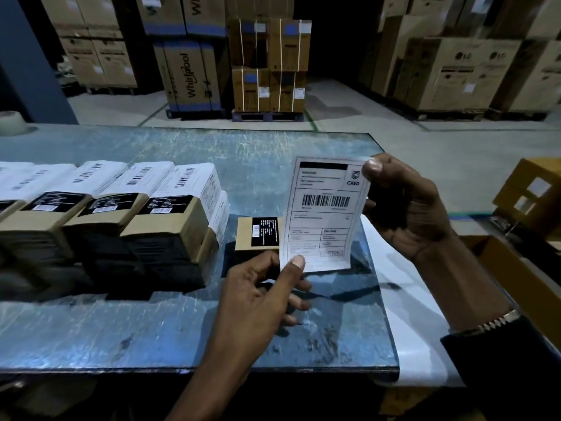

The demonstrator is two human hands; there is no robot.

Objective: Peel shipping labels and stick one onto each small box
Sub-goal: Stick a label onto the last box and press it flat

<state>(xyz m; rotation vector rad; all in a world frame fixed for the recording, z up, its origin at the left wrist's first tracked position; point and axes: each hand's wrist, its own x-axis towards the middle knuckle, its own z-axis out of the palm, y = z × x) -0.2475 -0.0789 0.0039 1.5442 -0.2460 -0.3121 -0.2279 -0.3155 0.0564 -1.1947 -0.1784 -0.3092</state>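
From the head view, the left hand (pixel 258 296) pinches the bottom corner of a shipping label (pixel 324 214) while the right hand (pixel 406 208) pinches its top corner, holding it upright just above a small unlabelled box (pixel 258 235) beside labelled boxes (pixel 170 214) on the table (pixel 151 329).

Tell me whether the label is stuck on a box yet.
Not yet. The label is held in the air, pinched by the left hand and right hand.
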